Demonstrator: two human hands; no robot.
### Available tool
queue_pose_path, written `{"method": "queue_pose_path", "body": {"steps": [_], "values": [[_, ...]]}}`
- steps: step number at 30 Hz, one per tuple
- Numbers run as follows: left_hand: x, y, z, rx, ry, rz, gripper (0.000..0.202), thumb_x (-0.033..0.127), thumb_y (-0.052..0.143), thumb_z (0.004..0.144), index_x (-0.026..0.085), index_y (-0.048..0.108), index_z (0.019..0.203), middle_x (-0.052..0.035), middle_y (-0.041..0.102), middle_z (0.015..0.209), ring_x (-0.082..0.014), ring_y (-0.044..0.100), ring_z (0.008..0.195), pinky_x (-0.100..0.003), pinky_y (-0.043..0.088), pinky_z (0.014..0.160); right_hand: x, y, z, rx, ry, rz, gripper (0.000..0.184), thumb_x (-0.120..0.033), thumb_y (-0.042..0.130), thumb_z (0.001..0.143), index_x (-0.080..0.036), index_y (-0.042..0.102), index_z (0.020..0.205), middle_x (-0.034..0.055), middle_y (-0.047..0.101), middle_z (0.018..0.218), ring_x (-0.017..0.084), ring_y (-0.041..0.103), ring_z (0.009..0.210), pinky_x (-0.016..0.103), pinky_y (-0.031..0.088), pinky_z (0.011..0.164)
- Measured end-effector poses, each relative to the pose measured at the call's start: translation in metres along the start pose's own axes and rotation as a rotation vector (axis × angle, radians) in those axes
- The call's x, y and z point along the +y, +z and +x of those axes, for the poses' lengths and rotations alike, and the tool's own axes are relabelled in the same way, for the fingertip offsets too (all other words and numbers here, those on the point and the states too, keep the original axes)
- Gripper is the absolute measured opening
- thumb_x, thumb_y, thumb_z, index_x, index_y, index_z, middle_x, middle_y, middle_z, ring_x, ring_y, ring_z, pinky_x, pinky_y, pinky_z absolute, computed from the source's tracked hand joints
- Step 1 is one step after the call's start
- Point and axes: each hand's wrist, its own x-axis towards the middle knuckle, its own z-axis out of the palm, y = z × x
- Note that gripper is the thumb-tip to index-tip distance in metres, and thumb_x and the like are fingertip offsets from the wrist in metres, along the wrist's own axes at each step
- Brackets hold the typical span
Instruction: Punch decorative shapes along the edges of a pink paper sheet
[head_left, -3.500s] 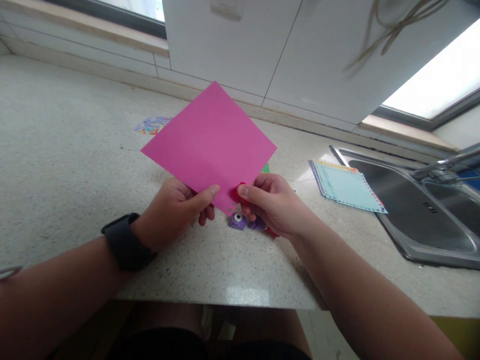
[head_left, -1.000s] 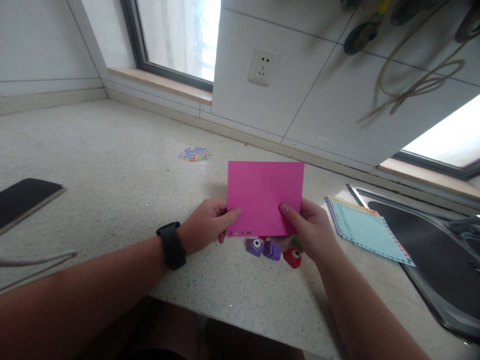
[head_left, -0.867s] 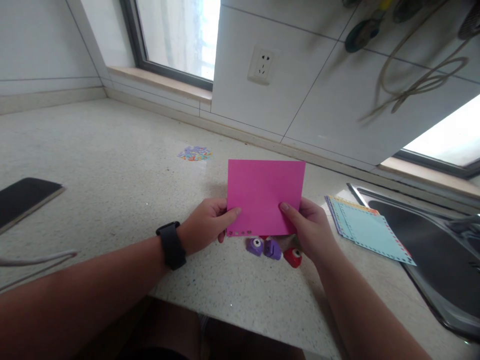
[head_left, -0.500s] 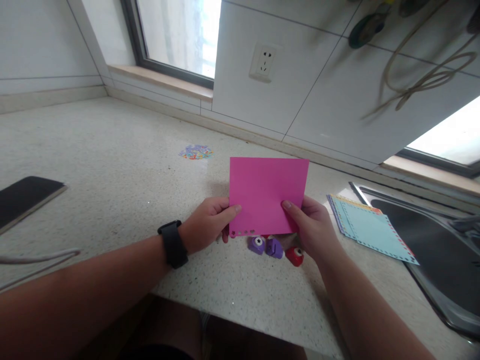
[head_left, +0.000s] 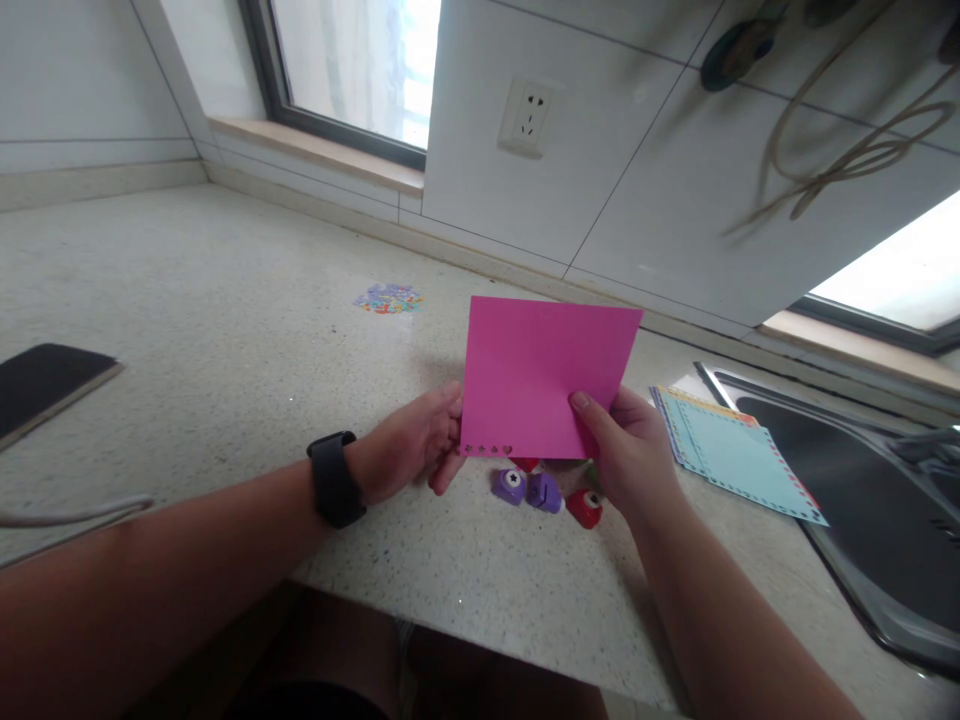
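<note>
Centre frame: pink paper [head_left: 540,375] held upright above the counter [head_left: 225,330], a row of punched holes along its lower edge. Right hand [head_left: 630,460] pinched on the lower right corner, thumb in front. Left hand [head_left: 409,450] at the left edge, touching; grip unclear. Below: two purple punches [head_left: 525,487] and a red punch [head_left: 583,508]. Right edge: sink [head_left: 862,470], with a stack of sheets [head_left: 739,455] just beside its rim.

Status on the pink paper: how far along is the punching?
Done: a short row of holes at the lower left of the pink paper. In hand: right hand pinches it; left hand is at its left edge. Left: the rest of that edge is unpunched; punches lie on the counter.
</note>
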Motion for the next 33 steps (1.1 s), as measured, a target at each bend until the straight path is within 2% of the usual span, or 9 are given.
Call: {"method": "queue_pose_path", "body": {"steps": [3, 7, 13, 23, 28, 30, 33], "values": [[0.006, 0.001, 0.000, -0.061, -0.013, -0.053, 0.076, 0.075, 0.022, 0.093, 0.014, 0.069, 0.098, -0.0109, 0.073, 0.076, -0.0085, 0.039, 0.036, -0.027, 0.021, 0.039, 0.000, 0.000, 0.000, 0.018, -0.004, 0.026, 0.028, -0.043, 0.082, 0.081, -0.024, 0.077, 0.100, 0.0039, 0.079, 0.091, 0.019, 0.070, 0.069, 0.031, 0.056, 0.061], [0.012, 0.001, 0.000, -0.064, -0.050, -0.087, 0.088, 0.079, 0.014, 0.090, 0.012, 0.070, 0.101, -0.0153, 0.075, 0.083, -0.0087, 0.039, 0.036, -0.029, 0.018, 0.041, -0.001, -0.001, -0.001, 0.055, -0.063, -0.023, 0.031, -0.045, 0.082, 0.080, -0.023, 0.077, 0.102, 0.0059, 0.080, 0.097, 0.021, 0.072, 0.074, 0.032, 0.058, 0.064], [0.016, 0.001, 0.002, -0.025, -0.115, -0.107, 0.096, 0.084, 0.010, 0.086, 0.010, 0.068, 0.105, -0.0161, 0.075, 0.080, -0.0088, 0.034, 0.035, -0.031, 0.015, 0.043, -0.005, -0.001, -0.003, 0.112, -0.179, -0.136, 0.032, -0.046, 0.080, 0.082, -0.023, 0.077, 0.103, 0.0068, 0.079, 0.099, 0.023, 0.073, 0.080, 0.035, 0.060, 0.069], [0.017, 0.000, 0.002, -0.010, -0.141, -0.116, 0.101, 0.088, 0.009, 0.082, 0.010, 0.068, 0.106, -0.0161, 0.075, 0.078, -0.0086, 0.029, 0.036, -0.032, 0.014, 0.044, -0.009, 0.001, -0.005, 0.121, -0.236, -0.193, 0.029, -0.046, 0.077, 0.085, -0.023, 0.077, 0.102, 0.0065, 0.079, 0.095, 0.023, 0.072, 0.078, 0.035, 0.059, 0.066], [0.016, 0.002, 0.003, -0.007, -0.124, -0.119, 0.093, 0.085, 0.012, 0.086, 0.012, 0.067, 0.103, -0.0134, 0.073, 0.076, -0.0076, 0.028, 0.035, -0.031, 0.015, 0.043, -0.009, 0.000, -0.004, 0.108, -0.188, -0.132, 0.027, -0.045, 0.079, 0.083, -0.024, 0.077, 0.100, 0.0059, 0.079, 0.096, 0.022, 0.072, 0.078, 0.034, 0.059, 0.067], [0.012, 0.004, 0.004, 0.010, -0.093, -0.114, 0.081, 0.080, 0.020, 0.091, 0.014, 0.065, 0.102, -0.0091, 0.071, 0.073, -0.0073, 0.028, 0.037, -0.029, 0.016, 0.042, -0.007, -0.001, -0.003, 0.066, -0.117, -0.067, 0.027, -0.044, 0.080, 0.083, -0.024, 0.077, 0.100, 0.0055, 0.079, 0.097, 0.021, 0.072, 0.077, 0.034, 0.060, 0.067], [0.002, 0.005, 0.004, 0.105, -0.028, -0.056, 0.063, 0.074, 0.035, 0.094, 0.018, 0.063, 0.095, -0.0020, 0.063, 0.067, -0.0082, 0.030, 0.041, -0.025, 0.020, 0.040, -0.003, -0.002, -0.002, -0.004, -0.020, 0.002, 0.029, -0.045, 0.080, 0.083, -0.024, 0.076, 0.102, 0.0063, 0.079, 0.098, 0.022, 0.073, 0.075, 0.035, 0.060, 0.066]]}}
